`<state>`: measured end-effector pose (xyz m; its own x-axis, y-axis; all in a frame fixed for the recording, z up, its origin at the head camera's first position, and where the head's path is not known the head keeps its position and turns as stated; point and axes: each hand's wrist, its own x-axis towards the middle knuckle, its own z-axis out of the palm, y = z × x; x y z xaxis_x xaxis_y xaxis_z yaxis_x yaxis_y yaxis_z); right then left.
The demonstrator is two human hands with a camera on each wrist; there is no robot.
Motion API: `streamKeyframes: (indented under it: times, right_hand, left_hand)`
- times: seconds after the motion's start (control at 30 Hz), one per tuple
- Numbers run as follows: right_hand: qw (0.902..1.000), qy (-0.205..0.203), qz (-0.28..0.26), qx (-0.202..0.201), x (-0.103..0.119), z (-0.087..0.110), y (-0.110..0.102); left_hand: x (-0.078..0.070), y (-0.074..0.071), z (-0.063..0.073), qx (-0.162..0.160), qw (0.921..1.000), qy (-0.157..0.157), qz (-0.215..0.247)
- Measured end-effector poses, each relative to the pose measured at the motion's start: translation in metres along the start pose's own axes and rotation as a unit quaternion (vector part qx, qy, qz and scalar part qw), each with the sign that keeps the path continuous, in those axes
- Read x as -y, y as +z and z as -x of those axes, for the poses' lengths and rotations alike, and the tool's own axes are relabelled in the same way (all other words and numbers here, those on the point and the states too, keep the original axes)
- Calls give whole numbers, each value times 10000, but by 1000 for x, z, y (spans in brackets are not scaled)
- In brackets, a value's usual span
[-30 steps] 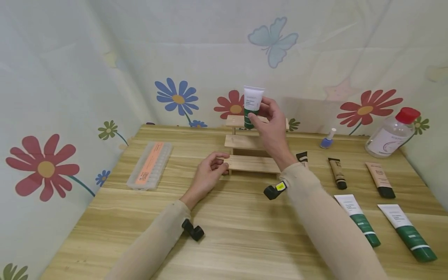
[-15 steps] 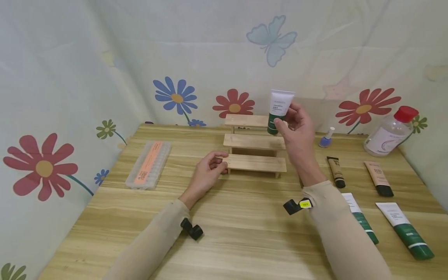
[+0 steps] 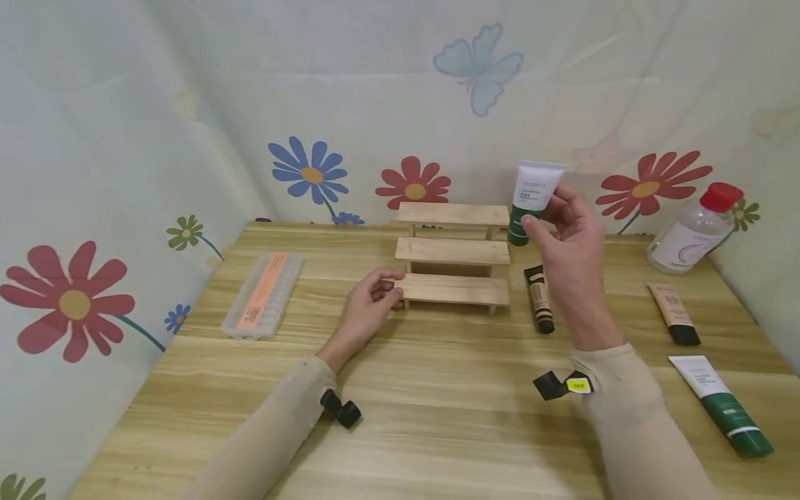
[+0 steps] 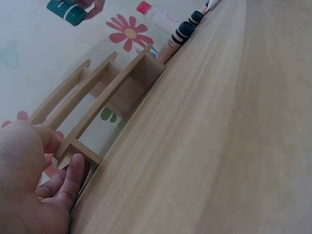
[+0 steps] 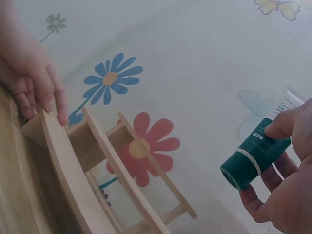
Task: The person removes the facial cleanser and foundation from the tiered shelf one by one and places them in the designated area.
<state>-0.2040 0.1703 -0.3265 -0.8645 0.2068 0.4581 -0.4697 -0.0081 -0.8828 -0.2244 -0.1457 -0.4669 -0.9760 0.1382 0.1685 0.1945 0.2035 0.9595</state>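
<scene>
My right hand (image 3: 576,267) holds a white-and-green squeeze tube (image 3: 536,187), thumb across its front. It is in the air, cap end down and slightly tilted, just right of the three-step wooden display stand (image 3: 453,248). The right wrist view shows the green cap end of the tube (image 5: 256,153) apart from the stand. At the left end of the lowest step, my left hand (image 3: 367,305) grips the board; in the left wrist view its thumb and fingers (image 4: 73,175) are round that end. A black-and-tan tube (image 3: 539,300) lies right of the stand.
On the right lie a beige tube (image 3: 675,312) with a black cap and another white-and-green tube (image 3: 721,406). A clear red-capped bottle (image 3: 689,236) stands behind them. A clear case (image 3: 265,298) with an orange label lies at left. A patterned curtain (image 3: 350,83) borders the table.
My right hand has carried the tube rightward, from in front of the stand's top step to beside the stand. My left hand has kept its grip on the lowest step.
</scene>
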Motion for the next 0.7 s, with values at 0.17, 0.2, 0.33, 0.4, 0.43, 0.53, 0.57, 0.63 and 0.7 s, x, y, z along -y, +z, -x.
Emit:
streamKeyframes:
  times: [0.17, 0.2, 0.33, 0.4, 0.43, 0.53, 0.57, 0.63, 0.7]
  right_hand:
    - [9993, -302, 79, -181, 8, -1, -14]
    - [9991, -337, 124, -241, 10, -1, -18]
    - [9984, -327, 185, -416, 17, 0, -37]
    - [9985, -269, 121, -471, 21, 1, -46]
    - [9985, -241, 62, -487, 23, 1, -49]
    - [9983, -103, -40, -577, 26, 2, -58]
    - [9980, -72, -27, -634, 27, 2, -60]
    - [9971, -14, -52, -757, 28, 2, -64]
    - [9963, 11, -1, -857, 29, 2, -67]
  left_hand:
    - [0, 0, 0, -19, 10000, 40, 9]
    - [0, 0, 0, -3, 10000, 46, 8]
    - [-1, 2, 0, 15, 10000, 9, -19]
    - [-1, 2, 0, 10, 10000, -38, -38]
    - [-1, 2, 0, 2, 10000, -66, -48]
    - [-2, 2, 1, -28, 9999, -118, -91]
    - [-2, 2, 1, -38, 9999, -121, -106]
    - [-2, 1, 1, -61, 9998, -126, -117]
    - [-2, 0, 1, -71, 9998, -127, -99]
